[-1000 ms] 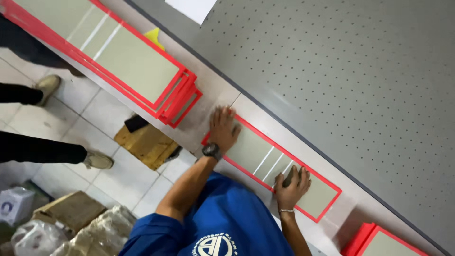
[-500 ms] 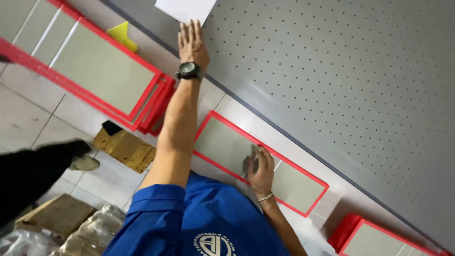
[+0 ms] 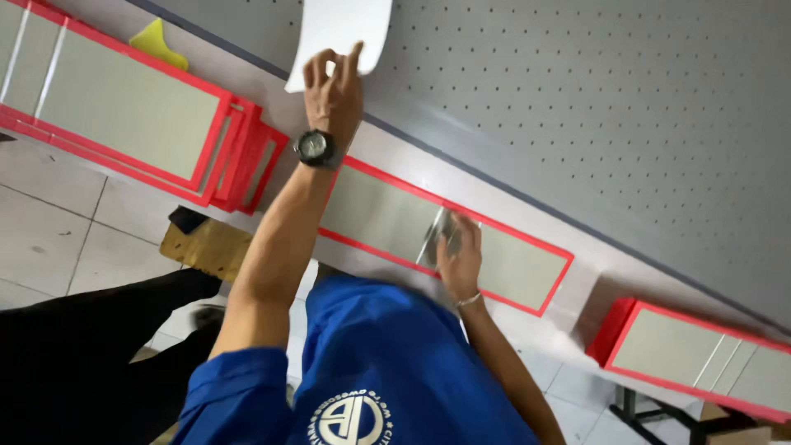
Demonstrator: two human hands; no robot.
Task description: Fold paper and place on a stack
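Left hand: fingers pinched the lower edge of a white paper sheet on the grey perforated table. Right hand: spread flat, pressed on a red-framed panel at the table's near edge.

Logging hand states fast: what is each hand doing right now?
Left hand: closed, pinching the edge of the white sheet.
Right hand: open, pressed flat on the red-framed panel.
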